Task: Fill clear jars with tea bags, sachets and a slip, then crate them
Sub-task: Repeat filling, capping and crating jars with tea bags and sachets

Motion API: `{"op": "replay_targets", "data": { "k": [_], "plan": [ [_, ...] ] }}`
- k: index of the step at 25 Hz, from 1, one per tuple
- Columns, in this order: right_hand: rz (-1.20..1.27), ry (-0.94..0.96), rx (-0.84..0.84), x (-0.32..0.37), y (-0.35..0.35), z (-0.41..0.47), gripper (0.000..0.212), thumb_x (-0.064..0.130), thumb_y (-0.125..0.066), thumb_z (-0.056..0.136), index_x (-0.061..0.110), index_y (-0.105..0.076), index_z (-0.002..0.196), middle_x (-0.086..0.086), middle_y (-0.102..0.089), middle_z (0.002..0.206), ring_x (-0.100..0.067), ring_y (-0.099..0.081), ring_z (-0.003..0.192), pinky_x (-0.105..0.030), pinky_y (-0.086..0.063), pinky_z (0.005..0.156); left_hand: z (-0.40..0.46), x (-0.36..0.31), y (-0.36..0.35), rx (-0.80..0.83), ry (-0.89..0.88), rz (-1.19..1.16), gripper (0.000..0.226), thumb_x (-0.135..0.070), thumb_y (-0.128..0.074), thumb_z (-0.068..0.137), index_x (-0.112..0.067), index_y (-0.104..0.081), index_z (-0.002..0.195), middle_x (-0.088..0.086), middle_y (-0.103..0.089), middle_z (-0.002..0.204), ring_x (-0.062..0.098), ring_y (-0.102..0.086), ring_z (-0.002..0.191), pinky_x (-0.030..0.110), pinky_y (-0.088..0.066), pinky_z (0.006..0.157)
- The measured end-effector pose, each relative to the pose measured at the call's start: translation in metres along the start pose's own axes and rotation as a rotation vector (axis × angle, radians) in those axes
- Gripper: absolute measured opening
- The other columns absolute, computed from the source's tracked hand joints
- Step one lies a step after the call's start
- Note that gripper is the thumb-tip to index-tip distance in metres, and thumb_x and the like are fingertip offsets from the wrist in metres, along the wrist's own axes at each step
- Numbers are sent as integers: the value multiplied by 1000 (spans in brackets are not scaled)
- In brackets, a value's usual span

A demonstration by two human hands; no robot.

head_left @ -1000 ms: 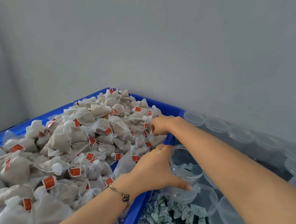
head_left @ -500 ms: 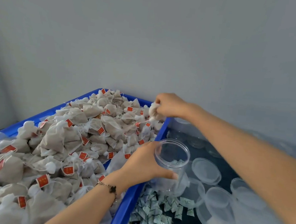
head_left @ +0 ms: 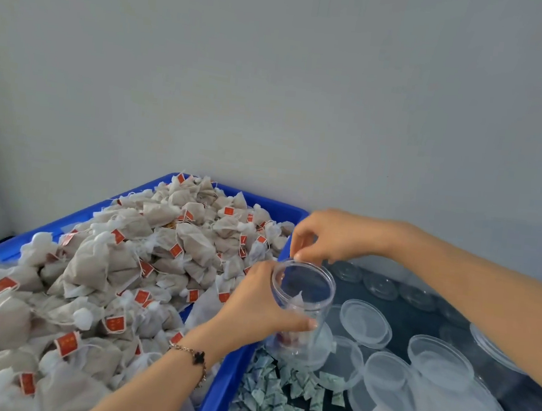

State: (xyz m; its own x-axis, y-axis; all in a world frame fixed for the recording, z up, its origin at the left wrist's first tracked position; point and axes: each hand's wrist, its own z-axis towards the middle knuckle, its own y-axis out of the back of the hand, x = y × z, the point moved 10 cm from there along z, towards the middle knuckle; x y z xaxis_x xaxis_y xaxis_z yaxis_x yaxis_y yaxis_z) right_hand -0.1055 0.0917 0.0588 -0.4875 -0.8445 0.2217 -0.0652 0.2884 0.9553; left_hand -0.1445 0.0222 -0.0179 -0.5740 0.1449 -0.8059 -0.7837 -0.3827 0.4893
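The clear jar, gripped upright in the left hand beside the blue crate of tea bags, wants steadying while the right hand, fingers pinched together over its rim on what I cannot tell, feeds straight down.

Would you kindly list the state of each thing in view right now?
clear jar: upright, lidless, a tea bag inside.
left hand: grips the jar's side.
right hand: fingertips at the jar's rim, holding nothing visible.
blue crate: heaped with tea bags.
lids: loose, off the jars.
sachets: piled loose.
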Motion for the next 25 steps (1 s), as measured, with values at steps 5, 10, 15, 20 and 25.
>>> {"op": "replay_targets", "data": {
  "k": [5, 10, 15, 20, 25],
  "plan": [
    [-122, -39, -220, -18, 24, 61, 18, 14, -54, 89, 16, -67, 102, 1, -67, 104, -14, -61, 91, -25, -45, 77, -4, 10, -5, 80, 84, 133, 70, -71, -73, 43, -48, -36, 98, -29, -40, 104, -19, -39, 95, 9, -37, 67],
    [-273, -210, 1, -62, -46, 137, 30, 10, -50, 88, 11, -62, 115, -8, -61, 119, -25, -58, 106, -37, -48, 87, -2, -2, -4, 56, 34, 209, 79, -67, -75, 47, -39, -37, 110, -27, -37, 104, -9, -41, 96, 13, -37, 70],
    [-453, -444, 168, -96, -83, 166, 66, 24, -51, 87, 17, -24, 147, -10, -31, 149, -31, -25, 139, -66, -9, 109, 2, 16, -8, 111, 92, 243, 81, -68, -76, 51, -36, -38, 116, -29, -34, 101, -10, -39, 93, 12, -36, 65],
    [-207, -367, -32, -79, -47, 140, 14, 25, -50, 88, 13, -58, 91, -8, -57, 98, -20, -52, 92, -49, -41, 95, 2, 15, -10, 115, 80, 192, 73, -72, -74, 45, -49, -35, 103, -26, -39, 102, -18, -36, 98, -1, -35, 72],
    [75, -145, -460, -45, 45, 42, 7, 16, -69, 74, 15, -62, 74, 4, -59, 73, -10, -50, 67, -18, -34, 52, -1, 7, -1, 11, 104, 117, 68, -72, -71, 41, -51, -35, 94, -24, -42, 103, -23, -34, 98, -3, -31, 74]
  ]
}}
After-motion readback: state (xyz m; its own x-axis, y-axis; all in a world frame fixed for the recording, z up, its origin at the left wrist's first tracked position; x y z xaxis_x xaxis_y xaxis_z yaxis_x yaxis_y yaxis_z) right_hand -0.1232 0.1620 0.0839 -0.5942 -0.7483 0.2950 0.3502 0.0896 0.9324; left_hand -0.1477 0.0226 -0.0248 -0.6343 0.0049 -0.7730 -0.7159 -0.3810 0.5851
